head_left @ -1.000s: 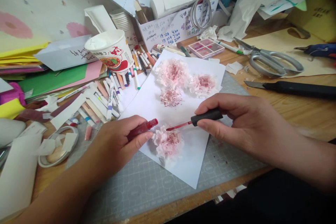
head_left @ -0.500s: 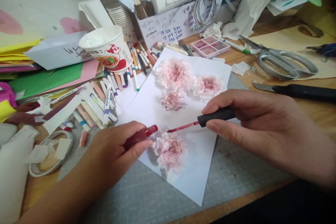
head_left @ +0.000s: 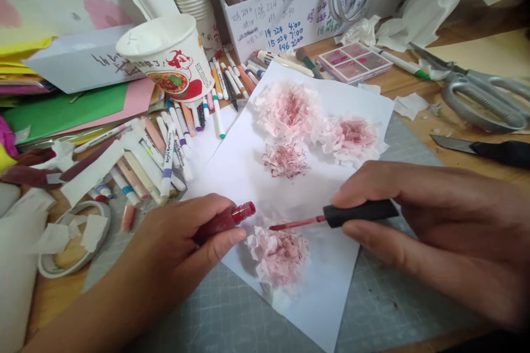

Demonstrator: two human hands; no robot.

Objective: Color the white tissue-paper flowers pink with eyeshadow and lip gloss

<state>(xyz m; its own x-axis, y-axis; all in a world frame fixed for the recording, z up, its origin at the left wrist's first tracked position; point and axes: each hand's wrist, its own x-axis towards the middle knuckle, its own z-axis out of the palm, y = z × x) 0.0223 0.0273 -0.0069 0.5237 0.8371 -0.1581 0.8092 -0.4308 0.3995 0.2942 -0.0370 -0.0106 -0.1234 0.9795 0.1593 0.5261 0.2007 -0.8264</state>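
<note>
My left hand (head_left: 186, 242) is closed on a small red bottle (head_left: 226, 220), its uncapped neck pointing right. Between the thumb and fingers of my right hand (head_left: 430, 226) is the black handle of an applicator (head_left: 360, 213). Its thin red tip is over the upper edge of the nearest pink-and-white paper flower (head_left: 281, 259); whether it touches is unclear. Three more ruffled flowers, a large one (head_left: 290, 110), one at right (head_left: 351, 138) and a small red-edged one (head_left: 285, 159), lie on white paper (head_left: 323, 298).
A grey cutting mat (head_left: 397, 287) lies beneath the paper. Many markers (head_left: 168, 165), a paper cup (head_left: 169, 60) and a tape roll (head_left: 74, 240) are at left. Scissors (head_left: 480, 94), a craft knife (head_left: 497, 150) and a palette (head_left: 354, 62) are at right and behind.
The view has moved closer, shifting the flowers and right-side tools rightward. The applicator tip is now lower, over the nearest flower's upper edge. Both hands keep their hold.
</note>
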